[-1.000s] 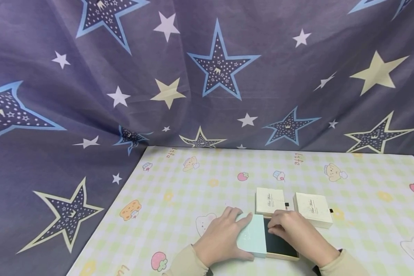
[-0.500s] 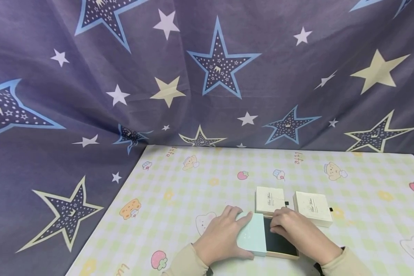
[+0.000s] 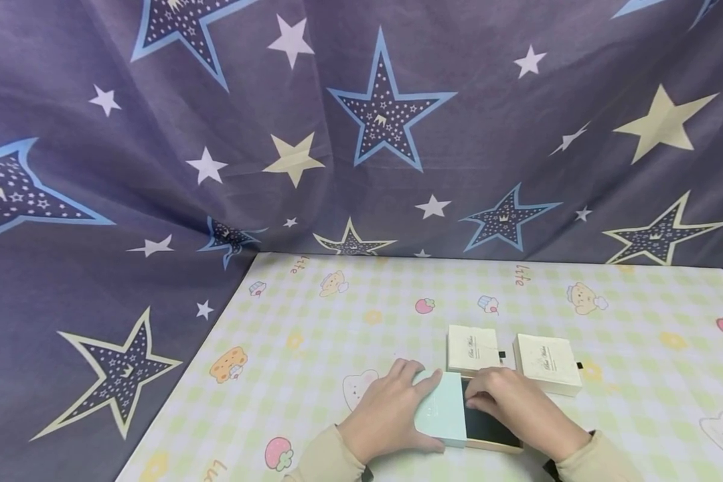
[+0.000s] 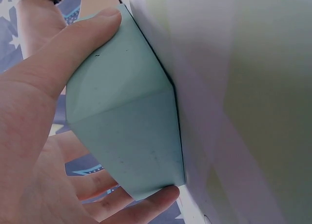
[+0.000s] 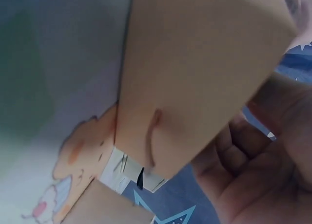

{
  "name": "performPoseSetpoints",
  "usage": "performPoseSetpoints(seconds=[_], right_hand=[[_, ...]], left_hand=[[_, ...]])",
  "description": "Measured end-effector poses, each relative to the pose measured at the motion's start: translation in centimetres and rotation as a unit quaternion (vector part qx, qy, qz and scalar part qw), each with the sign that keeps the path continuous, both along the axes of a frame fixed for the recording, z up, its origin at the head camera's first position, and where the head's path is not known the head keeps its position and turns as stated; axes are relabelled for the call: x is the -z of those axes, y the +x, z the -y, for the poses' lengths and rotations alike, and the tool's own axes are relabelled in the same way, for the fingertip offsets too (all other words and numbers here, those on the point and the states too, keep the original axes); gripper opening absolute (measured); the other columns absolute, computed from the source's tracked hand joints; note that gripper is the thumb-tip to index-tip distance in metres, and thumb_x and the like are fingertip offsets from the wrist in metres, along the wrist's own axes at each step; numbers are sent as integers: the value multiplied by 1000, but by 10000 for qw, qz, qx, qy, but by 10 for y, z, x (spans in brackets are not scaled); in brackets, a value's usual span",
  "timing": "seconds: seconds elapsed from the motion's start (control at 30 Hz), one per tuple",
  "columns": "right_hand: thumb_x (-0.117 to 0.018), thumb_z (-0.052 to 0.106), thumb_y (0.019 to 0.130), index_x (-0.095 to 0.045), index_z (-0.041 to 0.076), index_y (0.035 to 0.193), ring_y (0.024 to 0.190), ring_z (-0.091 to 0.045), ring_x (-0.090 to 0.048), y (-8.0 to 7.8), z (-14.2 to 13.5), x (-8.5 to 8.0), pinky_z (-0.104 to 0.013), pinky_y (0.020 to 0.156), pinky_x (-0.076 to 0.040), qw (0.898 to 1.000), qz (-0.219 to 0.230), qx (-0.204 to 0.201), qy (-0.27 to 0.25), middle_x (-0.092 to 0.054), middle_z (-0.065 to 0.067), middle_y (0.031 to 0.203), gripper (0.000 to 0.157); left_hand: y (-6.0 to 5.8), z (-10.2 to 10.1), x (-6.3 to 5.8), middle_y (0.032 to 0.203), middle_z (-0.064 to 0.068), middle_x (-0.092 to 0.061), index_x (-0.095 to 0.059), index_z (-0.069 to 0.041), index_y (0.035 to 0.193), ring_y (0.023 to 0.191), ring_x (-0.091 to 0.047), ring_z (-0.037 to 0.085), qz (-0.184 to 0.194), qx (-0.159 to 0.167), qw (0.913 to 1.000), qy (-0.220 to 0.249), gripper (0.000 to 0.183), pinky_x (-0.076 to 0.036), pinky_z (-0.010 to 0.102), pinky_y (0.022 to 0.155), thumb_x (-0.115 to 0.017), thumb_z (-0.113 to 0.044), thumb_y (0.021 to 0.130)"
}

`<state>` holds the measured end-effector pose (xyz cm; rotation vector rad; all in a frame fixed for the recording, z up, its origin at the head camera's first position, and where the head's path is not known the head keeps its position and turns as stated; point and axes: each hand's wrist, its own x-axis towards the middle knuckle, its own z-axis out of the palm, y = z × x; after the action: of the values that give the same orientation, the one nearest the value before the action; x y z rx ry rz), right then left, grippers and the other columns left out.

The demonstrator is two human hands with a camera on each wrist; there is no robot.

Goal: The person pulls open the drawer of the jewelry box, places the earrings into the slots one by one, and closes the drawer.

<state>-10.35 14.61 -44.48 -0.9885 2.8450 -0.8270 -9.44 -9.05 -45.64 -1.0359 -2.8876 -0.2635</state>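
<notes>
A mint-green box sleeve (image 3: pixel 448 415) lies on the table with its black-lined drawer (image 3: pixel 493 427) pulled out to the right. My left hand (image 3: pixel 382 412) grips the sleeve from its left side; the left wrist view shows the thumb across one face of the sleeve (image 4: pixel 122 131) and a finger at the opposite edge. Over the drawer, my right hand (image 3: pixel 515 405) has bent fingers, thumb and forefinger close together by the lining near the sleeve. In the right wrist view the drawer's tan end wall (image 5: pixel 195 78) has a curved mark. I cannot tell whether those fingertips pinch something small.
Two cream boxes with black pull tabs stand just behind the drawer: one box (image 3: pixel 471 349) directly behind, the other box (image 3: pixel 547 361) farther right. A checked tablecloth (image 3: pixel 349 321) covers the table. A dark star-patterned curtain (image 3: pixel 361 194) hangs along the back and left.
My right fingertips have shifted slightly within the drawer, now a little closer to the sleeve. The left hand, the sleeve and the cream boxes stay in place.
</notes>
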Motion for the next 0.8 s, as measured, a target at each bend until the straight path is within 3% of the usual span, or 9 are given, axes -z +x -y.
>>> performPoseSetpoints(seconds=[0.37, 0.57, 0.67, 0.8], right_hand=[[-80, 10, 79, -65, 23, 73, 66, 5, -46, -1, 1, 4, -19, 59, -47, 9989, 407, 128, -191, -56, 18, 76, 20], [-78, 14, 82, -73, 22, 82, 76, 2, -57, 0, -4, 3, -22, 66, -52, 9997, 179, 154, -75, -63, 15, 86, 10], [-77, 11, 82, -75, 22, 86, 80, -1, -62, 1, -6, 3, -23, 68, -54, 9998, 19, 192, 5, -66, 14, 88, 12], [-77, 10, 82, -73, 22, 85, 76, 3, -58, 1, -6, 4, -21, 65, -52, 9997, -3, 245, 4, -66, 14, 86, 13]], left_hand=[[0, -1, -1, 133, 5, -54, -52, -18, 146, 117, -49, 17, 18, -15, 10000, -32, 103, -53, 23, 73, -77, -73, 63], [-1, -1, -1, 132, 5, -55, -52, -18, 145, 116, -50, 17, -86, 0, 10000, -42, 103, -52, 22, 72, -77, -74, 63], [-1, -1, -1, 132, 5, -55, -52, -18, 145, 116, -50, 17, -84, 1, 10000, -36, 103, -52, 22, 72, -77, -74, 63], [-1, -1, 0, 132, 5, -55, -52, -18, 145, 116, -50, 17, -93, -1, 10000, -15, 102, -53, 23, 72, -77, -74, 63]])
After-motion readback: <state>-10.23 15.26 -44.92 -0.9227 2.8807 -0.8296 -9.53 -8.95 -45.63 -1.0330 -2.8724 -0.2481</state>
